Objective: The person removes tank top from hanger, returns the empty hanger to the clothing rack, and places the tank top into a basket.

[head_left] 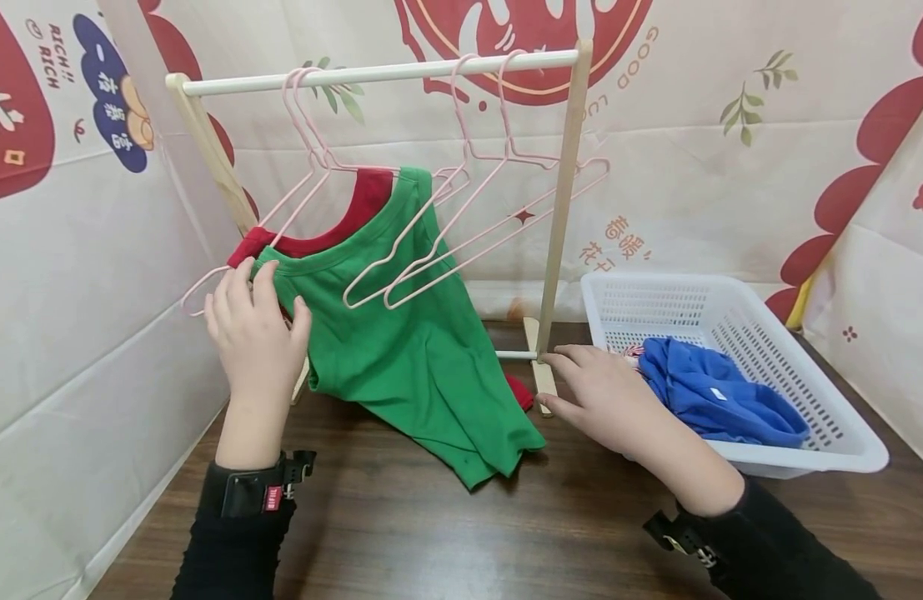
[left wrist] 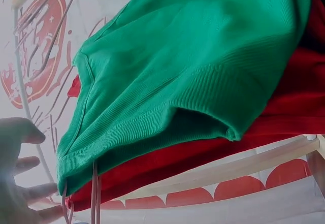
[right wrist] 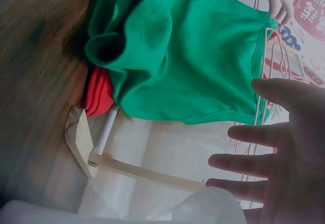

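Note:
A green sleeveless top (head_left: 401, 308) hangs on a pink hanger from the rack, in front of a red garment (head_left: 374, 200) on another hanger. My left hand (head_left: 254, 333) is at the top's left shoulder, its fingertips right by the strap and the hanger end. In the left wrist view those fingers (left wrist: 38, 191) are spread beside the strap. My right hand (head_left: 611, 400) is held over the table between the rack's foot and the basket, holding nothing. The right wrist view shows its fingers (right wrist: 249, 165) straight and apart.
Two bare pink hangers (head_left: 461, 212) hang farther right on the rack's white rail (head_left: 401, 73). A wooden post (head_left: 564, 208) stands at the rack's right. Beyond my right hand, a white basket (head_left: 799, 350) holds a blue garment (head_left: 719, 396). Printed cloth surrounds the wooden table (head_left: 401, 533).

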A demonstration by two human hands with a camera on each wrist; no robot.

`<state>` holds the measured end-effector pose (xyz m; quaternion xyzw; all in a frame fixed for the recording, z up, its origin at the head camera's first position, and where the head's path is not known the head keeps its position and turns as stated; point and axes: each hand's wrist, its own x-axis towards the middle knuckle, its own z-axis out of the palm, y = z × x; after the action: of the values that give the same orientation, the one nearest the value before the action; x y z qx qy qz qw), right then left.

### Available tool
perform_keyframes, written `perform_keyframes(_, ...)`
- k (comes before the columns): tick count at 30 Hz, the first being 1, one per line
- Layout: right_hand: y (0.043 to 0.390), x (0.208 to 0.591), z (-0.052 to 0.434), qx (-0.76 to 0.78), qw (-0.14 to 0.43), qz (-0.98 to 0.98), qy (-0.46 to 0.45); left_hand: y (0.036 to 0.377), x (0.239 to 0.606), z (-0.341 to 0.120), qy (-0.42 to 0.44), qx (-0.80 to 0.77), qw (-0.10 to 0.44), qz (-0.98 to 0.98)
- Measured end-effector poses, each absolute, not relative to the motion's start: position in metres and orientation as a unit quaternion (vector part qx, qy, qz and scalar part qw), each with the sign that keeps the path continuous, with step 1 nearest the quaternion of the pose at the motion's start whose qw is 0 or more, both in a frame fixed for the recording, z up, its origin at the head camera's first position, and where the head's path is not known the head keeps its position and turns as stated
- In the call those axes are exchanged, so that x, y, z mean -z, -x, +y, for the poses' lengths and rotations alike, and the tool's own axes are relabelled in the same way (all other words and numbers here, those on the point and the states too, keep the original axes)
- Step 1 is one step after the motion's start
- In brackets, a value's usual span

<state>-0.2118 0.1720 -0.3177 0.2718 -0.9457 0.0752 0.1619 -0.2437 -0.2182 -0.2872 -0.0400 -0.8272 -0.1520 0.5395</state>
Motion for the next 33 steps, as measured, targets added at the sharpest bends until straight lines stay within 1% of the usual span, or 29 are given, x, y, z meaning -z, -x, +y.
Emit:
perform_keyframes(12, 0.211, 0.323, 0.170, -0.060, 0.154, -0.946, -0.278, 0.244, 0.276, -0.216, -0.029, 0.139, 0.483, -0.864)
perform_keyframes(22, 0.210, 0.324, 0.168, -0.064, 0.151, -0.946, -0.280, 0.243, 0.272, -0.212, -0.068, 0.141, 0.477, -0.865)
perform_keyframes(30, 0.210, 0.325, 0.169, -0.067, 0.150, -0.945, -0.281, 0.246, 0.272, -0.212, -0.089, 0.081, 0.459, -0.880)
perform_keyframes(33, 0.211, 0.326, 0.169, -0.070, 0.147, -0.946, -0.279, 0.247, 0.272, -0.211, -0.087, 0.072, 0.462, -0.879)
